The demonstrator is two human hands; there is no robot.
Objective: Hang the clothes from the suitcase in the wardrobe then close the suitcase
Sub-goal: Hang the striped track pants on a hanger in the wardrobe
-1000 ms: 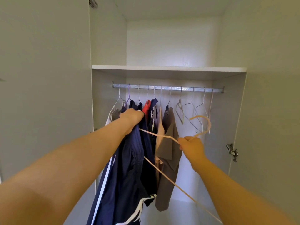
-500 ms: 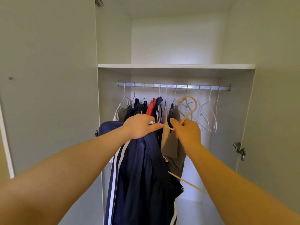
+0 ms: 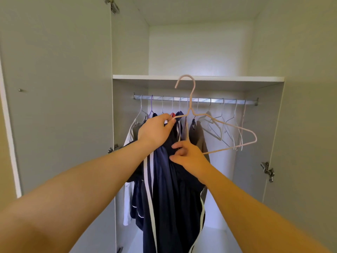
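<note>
Navy garment [image 3: 164,189] off the rail [image 3: 228,101]; hanger [image 3: 191,106] just switched to your left grip [image 3: 156,130].
The garment hangs bunched under both your hands, in front of the clothes already hung. A moment ago your right grip [image 3: 189,157] held the hanger; now the left pinches its left end, hook upright and clear of the rail, while the right has dropped and pinches the fabric. You look set to thread the garment on; hanging it comes after.
</note>
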